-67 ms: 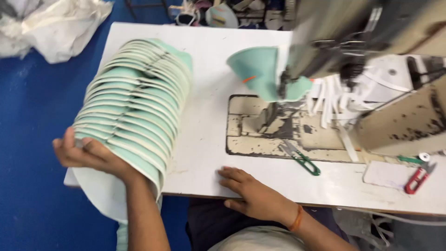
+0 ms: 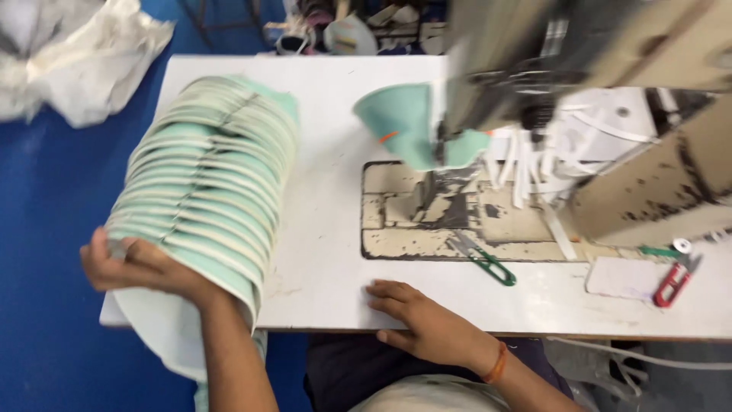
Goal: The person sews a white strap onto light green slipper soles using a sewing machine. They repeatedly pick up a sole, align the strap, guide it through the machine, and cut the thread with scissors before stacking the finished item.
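Two hands: our left hand curls its fingers around the near end of the nested stack of green cup masks, whose long axis runs away toward the table's far edge; our right hand rests flat, grasping nothing, well apart.

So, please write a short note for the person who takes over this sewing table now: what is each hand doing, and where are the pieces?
Left hand: grips the near end of the stack of green cup-shaped pieces, which lies on its side at the left end of the white table.
Right hand: flat on the table's near edge, holding nothing.
One green piece sits under the sewing machine head.
Green-handled snips lie by the worn machine plate; red-handled snips lie to the right.
Done: one piece at the machine. Left: the stack appears unsewn; I cannot tell for certain.
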